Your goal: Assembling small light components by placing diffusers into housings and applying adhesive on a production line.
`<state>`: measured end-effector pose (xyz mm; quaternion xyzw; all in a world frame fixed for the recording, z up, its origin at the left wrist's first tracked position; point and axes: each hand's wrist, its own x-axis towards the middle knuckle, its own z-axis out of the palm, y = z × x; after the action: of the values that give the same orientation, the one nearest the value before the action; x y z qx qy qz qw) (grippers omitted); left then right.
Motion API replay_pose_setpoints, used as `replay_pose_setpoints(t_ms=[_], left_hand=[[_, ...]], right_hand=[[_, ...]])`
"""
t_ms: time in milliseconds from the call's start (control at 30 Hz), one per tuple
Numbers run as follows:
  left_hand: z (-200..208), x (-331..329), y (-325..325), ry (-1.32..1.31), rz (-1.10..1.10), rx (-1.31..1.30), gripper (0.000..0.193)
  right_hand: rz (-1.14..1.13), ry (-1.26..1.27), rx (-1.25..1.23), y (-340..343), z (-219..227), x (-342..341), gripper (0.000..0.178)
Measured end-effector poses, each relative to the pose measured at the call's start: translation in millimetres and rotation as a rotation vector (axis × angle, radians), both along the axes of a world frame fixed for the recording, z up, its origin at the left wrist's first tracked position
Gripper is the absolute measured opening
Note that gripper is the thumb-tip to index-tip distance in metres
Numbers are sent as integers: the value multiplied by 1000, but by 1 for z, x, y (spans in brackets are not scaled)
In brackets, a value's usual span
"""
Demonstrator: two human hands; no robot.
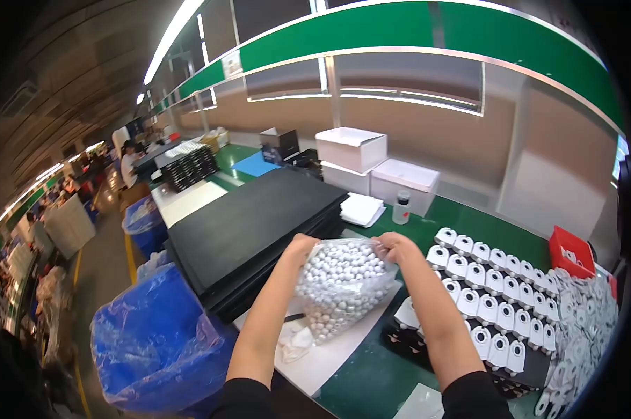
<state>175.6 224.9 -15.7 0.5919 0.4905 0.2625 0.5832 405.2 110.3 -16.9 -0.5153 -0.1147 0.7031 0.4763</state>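
A clear plastic bag [347, 283] full of small white balls stands on a white sheet [343, 356] in front of me. My left hand [303, 246] grips the bag's upper left edge, and my right hand [397, 246] pinches its upper right edge, so the top is spread between them. The balls show through the plastic and at the mouth. Crumpled whitish material [296, 343] lies by the bag's lower left, near a dark pen-like stick [294, 317]. To the right, rows of white plastic housings [487, 306] with dark round openings stand on a black tray.
Stacked black trays [252, 223] lie left of the bag. A blue bin [148, 335] with a plastic liner stands beside the table. Behind are white boxes [350, 148] and a small bottle [401, 208]. Loose white parts [584, 328] and a red bin [571, 253] are at right.
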Motion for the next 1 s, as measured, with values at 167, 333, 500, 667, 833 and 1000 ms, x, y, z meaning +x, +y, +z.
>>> replay_pose_setpoints(t_ms=[167, 333, 500, 667, 833, 1000], left_hand=[[4, 1, -15, 343, 136, 386, 30], [35, -9, -69, 723, 85, 1180, 19], [63, -11, -118, 232, -172, 1472, 19], [48, -20, -168, 328, -537, 1316, 26], [55, -46, -185, 354, -392, 1215, 23], [45, -69, -175, 460, -221, 1776, 8]], right_hand=[[-253, -566, -56, -9, 10, -22, 25], [-176, -1555, 206, -37, 31, -28, 45], [230, -1731, 121, -76, 54, -25, 54], [254, -1696, 165, -83, 43, -28, 34], [-299, -616, 94, -53, 22, -40, 18], [-586, -24, 101, -12, 27, -73, 15]])
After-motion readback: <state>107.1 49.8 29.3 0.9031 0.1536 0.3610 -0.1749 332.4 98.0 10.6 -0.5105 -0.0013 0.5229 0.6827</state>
